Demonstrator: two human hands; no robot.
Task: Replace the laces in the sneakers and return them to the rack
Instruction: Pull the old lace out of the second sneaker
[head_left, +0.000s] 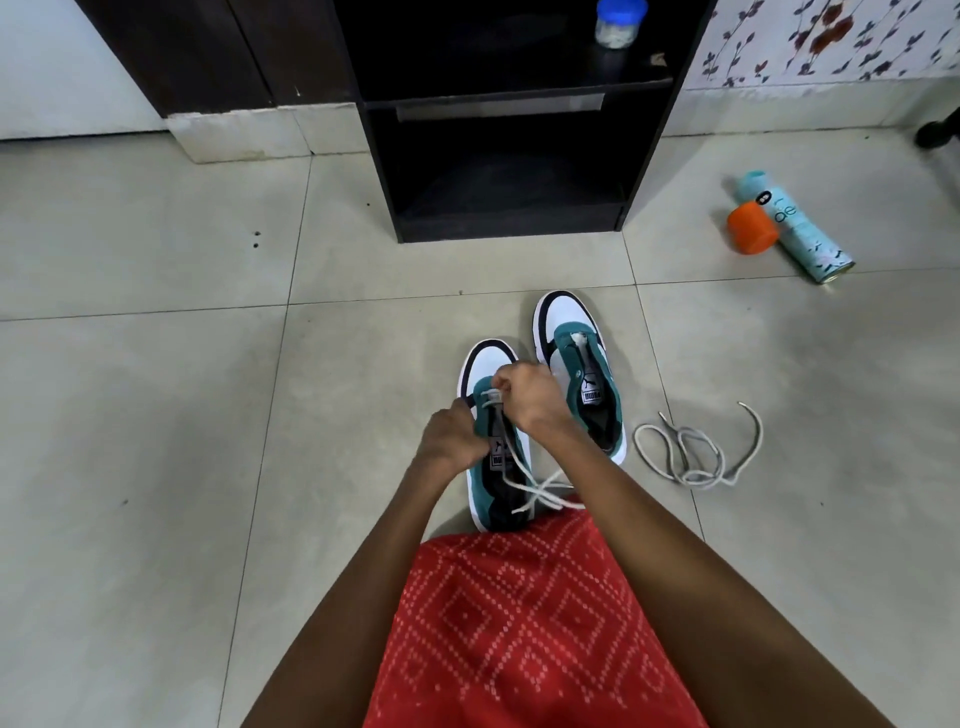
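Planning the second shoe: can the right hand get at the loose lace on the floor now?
Probably yes, once freed: right hand pinches the threaded lace, but the loose lace lies uncovered on the floor beside the far sneaker.

Red cloth (519, 623) hides the heel of the near sneaker (483, 368); the jar (615, 28) is cropped.
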